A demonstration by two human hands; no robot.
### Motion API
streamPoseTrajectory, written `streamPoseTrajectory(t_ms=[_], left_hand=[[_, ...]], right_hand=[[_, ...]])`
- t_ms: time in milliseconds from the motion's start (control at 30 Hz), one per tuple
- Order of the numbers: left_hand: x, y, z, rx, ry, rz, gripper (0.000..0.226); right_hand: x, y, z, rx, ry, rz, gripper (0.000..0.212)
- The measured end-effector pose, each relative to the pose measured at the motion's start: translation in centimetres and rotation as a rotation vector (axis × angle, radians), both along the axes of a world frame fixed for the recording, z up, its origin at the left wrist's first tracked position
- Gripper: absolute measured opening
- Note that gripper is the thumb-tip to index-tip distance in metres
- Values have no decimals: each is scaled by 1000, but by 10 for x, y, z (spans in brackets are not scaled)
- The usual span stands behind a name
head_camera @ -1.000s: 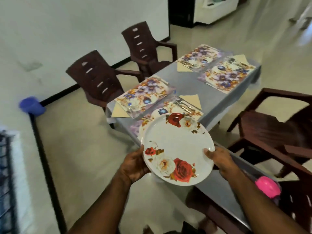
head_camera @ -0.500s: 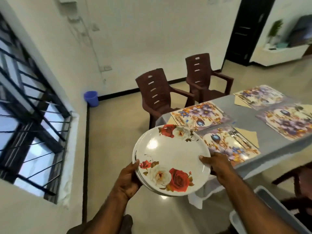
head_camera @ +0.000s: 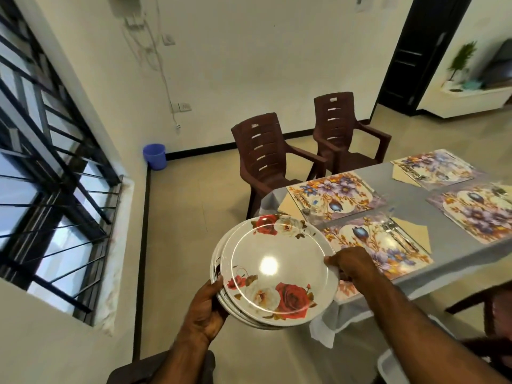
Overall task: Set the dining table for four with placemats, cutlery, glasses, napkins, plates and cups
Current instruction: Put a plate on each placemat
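Note:
I carry a stack of white plates (head_camera: 274,270) with red and white roses, held level in front of me beside the table's near corner. My left hand (head_camera: 206,309) grips the stack's left rim from below. My right hand (head_camera: 350,263) pinches the top plate's right rim. The grey table (head_camera: 454,245) on the right bears several floral placemats; the nearest placemat (head_camera: 379,245) lies just past my right hand, with cutlery (head_camera: 399,234) and a beige napkin (head_camera: 415,234) at its right side.
Two brown plastic chairs (head_camera: 266,159) stand at the table's far side. A blue bin (head_camera: 155,156) sits by the wall. A barred window (head_camera: 50,167) fills the left. Another chair's arm (head_camera: 482,297) and a pale tub rim (head_camera: 388,364) show at the lower right.
My view has swung left and up, bringing the window and wall into sight. The plate stack stays in both hands and is now nearer the table's corner; the top plate sits slightly offset.

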State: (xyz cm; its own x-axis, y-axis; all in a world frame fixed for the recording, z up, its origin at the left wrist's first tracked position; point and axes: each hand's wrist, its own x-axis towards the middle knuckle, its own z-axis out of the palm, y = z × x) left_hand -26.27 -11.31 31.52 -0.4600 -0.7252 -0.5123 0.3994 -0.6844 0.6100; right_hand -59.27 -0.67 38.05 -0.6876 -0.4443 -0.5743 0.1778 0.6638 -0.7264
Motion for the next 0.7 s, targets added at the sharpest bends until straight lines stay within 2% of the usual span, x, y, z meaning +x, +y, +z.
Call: streamPoseTrajectory(t_ms=[133, 300, 500, 700], left_hand=[[1, -6, -4, -14, -16, 5, 32], [0, -15, -2, 9, -47, 30, 24], [-12, -41, 10, -29, -77, 48, 25], [-71, -73, 30, -59, -64, 34, 38]], right_hand=[[-1, -3, -3, 52, -37, 62, 24], [-1, -3, -2, 32, -91, 60, 38], [-9, -1, 7, 20, -128, 163, 28], [-56, 13, 19, -88, -207, 34, 25]])
